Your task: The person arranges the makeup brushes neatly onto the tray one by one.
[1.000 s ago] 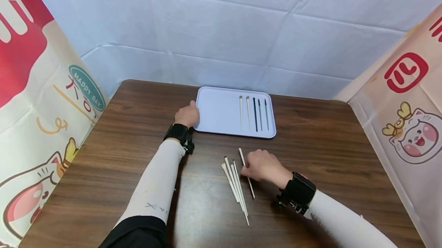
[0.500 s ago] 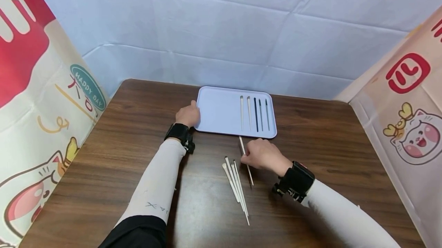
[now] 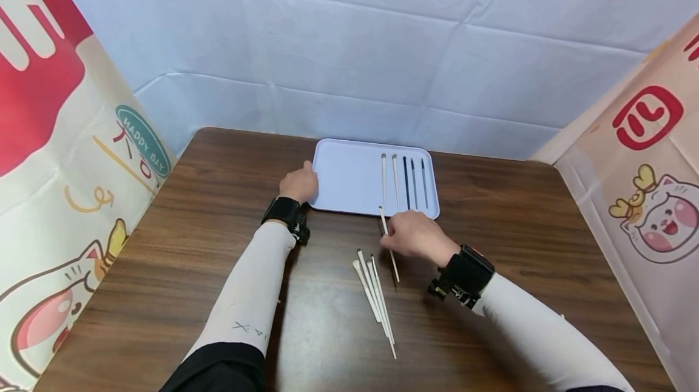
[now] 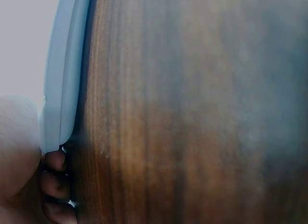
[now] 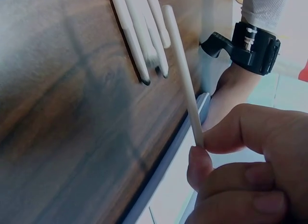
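My right hand (image 3: 417, 234) pinches a slim white-handled brush (image 3: 394, 267) between thumb and forefinger, its far end at the tray's near edge. In the right wrist view, the fingertips hold this pale handle (image 5: 184, 74) at one end, and the other fingers are curled. My left hand (image 3: 298, 185) grips the left edge of a white tray (image 3: 346, 176); the left wrist view shows the thumb side above the rim (image 4: 60, 79) and fingertips below it. Several thin brushes lie side by side on the tray's right half, some white (image 3: 395, 176), others dark (image 3: 406, 179).
A loose bunch of white-handled brushes (image 3: 375, 301) lies on the brown wooden table (image 3: 218, 216), nearer to me than the tray. A pale cloth (image 3: 349, 46) hangs behind the table, and printed cloths (image 3: 650, 210) hang at both sides.
My right hand has moved forward with the brush, away from the loose bunch and up to the tray's near edge. The left hand stays on the tray.
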The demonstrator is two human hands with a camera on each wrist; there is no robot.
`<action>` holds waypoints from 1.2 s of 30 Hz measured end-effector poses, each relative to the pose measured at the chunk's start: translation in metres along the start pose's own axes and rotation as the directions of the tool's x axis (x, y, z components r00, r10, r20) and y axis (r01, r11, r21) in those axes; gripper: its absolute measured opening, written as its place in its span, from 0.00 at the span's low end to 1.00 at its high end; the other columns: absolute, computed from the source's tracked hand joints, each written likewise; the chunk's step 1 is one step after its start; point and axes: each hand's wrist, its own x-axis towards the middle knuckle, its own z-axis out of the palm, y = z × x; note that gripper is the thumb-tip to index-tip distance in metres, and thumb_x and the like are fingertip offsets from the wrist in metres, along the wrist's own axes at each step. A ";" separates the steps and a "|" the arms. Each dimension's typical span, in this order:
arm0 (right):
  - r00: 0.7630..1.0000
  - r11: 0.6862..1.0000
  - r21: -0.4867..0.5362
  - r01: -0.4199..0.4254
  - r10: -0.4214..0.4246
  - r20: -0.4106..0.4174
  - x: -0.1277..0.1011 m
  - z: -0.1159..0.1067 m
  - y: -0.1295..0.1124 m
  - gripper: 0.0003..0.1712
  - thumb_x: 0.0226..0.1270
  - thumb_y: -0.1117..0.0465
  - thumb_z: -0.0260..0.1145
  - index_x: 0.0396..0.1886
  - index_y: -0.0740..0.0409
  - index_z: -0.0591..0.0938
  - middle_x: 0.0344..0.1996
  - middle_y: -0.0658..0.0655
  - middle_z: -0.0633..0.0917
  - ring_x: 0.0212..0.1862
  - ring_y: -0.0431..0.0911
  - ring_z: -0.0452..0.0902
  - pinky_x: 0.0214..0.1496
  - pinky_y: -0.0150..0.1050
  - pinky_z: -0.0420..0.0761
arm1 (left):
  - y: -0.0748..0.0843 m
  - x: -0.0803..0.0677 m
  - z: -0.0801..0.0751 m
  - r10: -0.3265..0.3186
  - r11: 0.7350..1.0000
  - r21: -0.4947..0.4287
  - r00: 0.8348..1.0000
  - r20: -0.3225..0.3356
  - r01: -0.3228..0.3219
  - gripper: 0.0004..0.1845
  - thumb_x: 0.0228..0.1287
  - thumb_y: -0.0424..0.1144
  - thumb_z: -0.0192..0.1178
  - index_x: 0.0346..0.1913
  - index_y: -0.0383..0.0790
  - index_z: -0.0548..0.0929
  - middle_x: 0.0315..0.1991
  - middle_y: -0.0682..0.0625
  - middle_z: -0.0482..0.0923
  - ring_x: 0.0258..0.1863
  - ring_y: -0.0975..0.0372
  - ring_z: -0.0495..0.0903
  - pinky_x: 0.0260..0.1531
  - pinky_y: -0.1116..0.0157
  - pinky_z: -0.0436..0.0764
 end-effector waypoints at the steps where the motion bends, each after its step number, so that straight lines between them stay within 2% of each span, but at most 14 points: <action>1: 1.000 1.000 0.000 -0.003 0.003 0.003 0.001 -0.001 0.000 0.27 0.65 0.54 0.64 0.08 0.47 0.66 0.10 0.44 0.61 0.16 0.40 0.54 0.21 0.35 0.56 | 0.000 -0.001 0.000 0.000 1.000 0.001 1.000 -0.001 0.000 0.21 0.83 0.45 0.36 0.67 0.35 0.62 0.50 0.35 0.79 0.45 0.43 0.78 0.50 0.47 0.76; 8: 1.000 1.000 0.003 -0.001 0.001 0.014 0.011 -0.007 -0.001 0.26 0.65 0.53 0.64 0.09 0.47 0.67 0.11 0.44 0.63 0.17 0.41 0.57 0.21 0.36 0.58 | 0.002 -0.003 -0.002 0.000 1.000 0.002 1.000 0.006 0.000 0.21 0.83 0.45 0.35 0.66 0.35 0.63 0.47 0.36 0.78 0.43 0.45 0.77 0.49 0.48 0.76; 17: 1.000 1.000 0.026 0.000 0.000 0.029 0.025 -0.017 0.002 0.27 0.67 0.53 0.62 0.09 0.47 0.63 0.10 0.45 0.59 0.16 0.40 0.51 0.21 0.35 0.55 | 0.004 -0.006 -0.004 0.008 1.000 0.000 1.000 -0.002 -0.008 0.23 0.83 0.44 0.35 0.69 0.34 0.62 0.50 0.33 0.79 0.46 0.42 0.78 0.53 0.46 0.75; 25: 0.999 0.999 0.047 0.000 -0.003 0.055 0.039 -0.024 0.003 0.27 0.69 0.51 0.62 0.10 0.48 0.66 0.11 0.45 0.62 0.17 0.41 0.55 0.24 0.37 0.61 | 0.005 -0.007 -0.004 0.008 1.000 -0.004 1.000 -0.005 -0.008 0.21 0.83 0.44 0.35 0.68 0.34 0.62 0.49 0.33 0.79 0.44 0.43 0.78 0.51 0.47 0.75; 36: 0.998 0.997 0.074 -0.005 0.000 0.062 0.062 -0.031 0.011 0.28 0.69 0.53 0.61 0.09 0.48 0.62 0.11 0.45 0.58 0.17 0.41 0.50 0.25 0.37 0.59 | 0.006 -0.005 -0.002 -0.002 1.000 0.003 1.000 -0.008 0.002 0.21 0.83 0.44 0.35 0.68 0.34 0.63 0.48 0.34 0.79 0.43 0.43 0.78 0.50 0.47 0.76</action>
